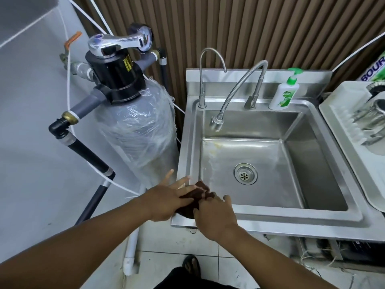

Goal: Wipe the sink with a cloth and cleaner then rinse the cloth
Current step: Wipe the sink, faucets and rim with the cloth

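Left hand [166, 202] is pressing flat, fingers straight, on the crumpled dark brown cloth [196, 193] at the square stainless steel sink [291, 215]'s near-left corner, right hand [214, 217] curled gripping it.

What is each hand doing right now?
Left hand: open, fingers straight, pressing on the cloth.
Right hand: closed, fingers curled round the cloth.

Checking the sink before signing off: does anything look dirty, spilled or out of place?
Yes: a yellowish smear marks the sink floor at its far left corner, unlike the steel around it. The cloth sits on the near rim.
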The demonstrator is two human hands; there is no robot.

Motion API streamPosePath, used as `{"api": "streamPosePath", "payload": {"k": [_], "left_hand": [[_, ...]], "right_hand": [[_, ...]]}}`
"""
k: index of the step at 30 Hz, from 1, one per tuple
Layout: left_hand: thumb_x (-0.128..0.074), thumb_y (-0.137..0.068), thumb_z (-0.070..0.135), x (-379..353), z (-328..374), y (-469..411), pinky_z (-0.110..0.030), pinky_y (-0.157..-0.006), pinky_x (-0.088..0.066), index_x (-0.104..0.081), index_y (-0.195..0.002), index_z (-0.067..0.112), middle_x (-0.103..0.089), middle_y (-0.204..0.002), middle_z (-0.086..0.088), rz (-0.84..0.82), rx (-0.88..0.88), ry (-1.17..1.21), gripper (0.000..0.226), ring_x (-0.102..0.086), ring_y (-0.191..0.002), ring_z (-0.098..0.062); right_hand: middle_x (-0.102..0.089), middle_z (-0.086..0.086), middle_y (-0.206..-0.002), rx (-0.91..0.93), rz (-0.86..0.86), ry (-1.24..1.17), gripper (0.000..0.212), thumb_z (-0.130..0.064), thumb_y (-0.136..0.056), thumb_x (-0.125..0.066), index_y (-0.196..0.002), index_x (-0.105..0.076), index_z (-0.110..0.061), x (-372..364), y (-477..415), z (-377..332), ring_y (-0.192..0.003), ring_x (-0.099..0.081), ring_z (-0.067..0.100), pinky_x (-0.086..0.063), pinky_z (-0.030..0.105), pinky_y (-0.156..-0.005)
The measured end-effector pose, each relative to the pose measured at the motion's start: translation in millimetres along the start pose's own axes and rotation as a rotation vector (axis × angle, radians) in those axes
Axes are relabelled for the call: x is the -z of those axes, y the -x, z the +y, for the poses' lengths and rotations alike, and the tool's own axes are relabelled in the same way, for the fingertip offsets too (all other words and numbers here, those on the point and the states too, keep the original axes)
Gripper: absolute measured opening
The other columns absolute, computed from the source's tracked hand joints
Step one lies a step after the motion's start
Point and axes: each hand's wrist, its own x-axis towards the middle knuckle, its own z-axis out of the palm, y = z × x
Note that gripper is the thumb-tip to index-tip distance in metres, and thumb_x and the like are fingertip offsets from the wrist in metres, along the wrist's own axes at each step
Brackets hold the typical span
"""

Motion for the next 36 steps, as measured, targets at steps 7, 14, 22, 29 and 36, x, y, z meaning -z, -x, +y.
{"api": "streamPosePath", "payload": {"k": [7, 14, 22, 29, 36], "left_hand": [[-0.038, -0.095, 0.042, -53, 59, -4, -0.045, -0.115, -0.036, -0.061, -0.136, 0.003, -0.059, -0.141, -0.014, 0.197, 0.397, 0.307, 0.06, -0.059, -0.128, -0.029], [0.006, -0.089, 0.06, -40, 49, -35, -0.046, -0.118, 0.021, 0.027, -0.149, 0.016, 0.041, -0.155, 0.001, 0.132, 0.583, 0.4, 0.077, 0.04, -0.142, -0.01], [-0.018, -0.101, 0.052, -26, 9, -75, -0.044, -0.118, 0.023, 0.032, -0.146, 0.013, 0.036, -0.159, -0.004, 0.044, 0.71, 0.454, 0.077, 0.035, -0.146, -0.018], [-0.02, -0.1, 0.057, -1, -14, -113, -0.049, -0.121, 0.016, 0.022, -0.155, 0.009, 0.035, -0.157, -0.003, 0.001, 0.783, 0.427, 0.084, 0.031, -0.148, -0.02], [-0.05, -0.094, 0.042, -13, -42, -122, -0.047, -0.122, -0.003, -0.043, -0.149, 0.004, -0.036, -0.159, -0.013, 0.305, 0.664, 0.337, 0.067, -0.035, -0.147, -0.03]], "right_hand": [[-0.067, 0.011, -0.108, -0.13, -0.147, -0.593, 0.023, -0.028, -0.1, -0.037, -0.103, -0.054, -0.013, -4, -27, -3, -0.09, -0.059, 0.025, -0.04, 0.033, -0.074], [-0.068, 0.006, -0.107, -0.202, -0.331, -1.039, 0.039, -0.023, -0.088, -0.044, -0.124, -0.056, -0.013, 1, -76, 21, -0.095, -0.064, 0.018, -0.052, 0.035, -0.088], [-0.064, 0.012, -0.097, -0.182, -0.396, -1.283, 0.042, -0.005, -0.097, -0.043, -0.138, -0.05, -0.014, 14, -121, 53, -0.076, -0.057, 0.016, -0.045, 0.027, -0.068], [-0.068, 0.018, -0.115, -0.13, -0.425, -1.242, 0.043, -0.01, -0.092, -0.046, -0.133, -0.053, -0.019, 32, -161, 73, -0.09, -0.06, 0.022, -0.046, 0.032, -0.075], [-0.067, 0.015, -0.096, -0.071, -0.375, -1.105, 0.056, -0.004, -0.071, -0.054, -0.126, -0.058, -0.016, 36, -175, 87, -0.08, -0.061, 0.024, -0.047, 0.037, -0.065]]}}
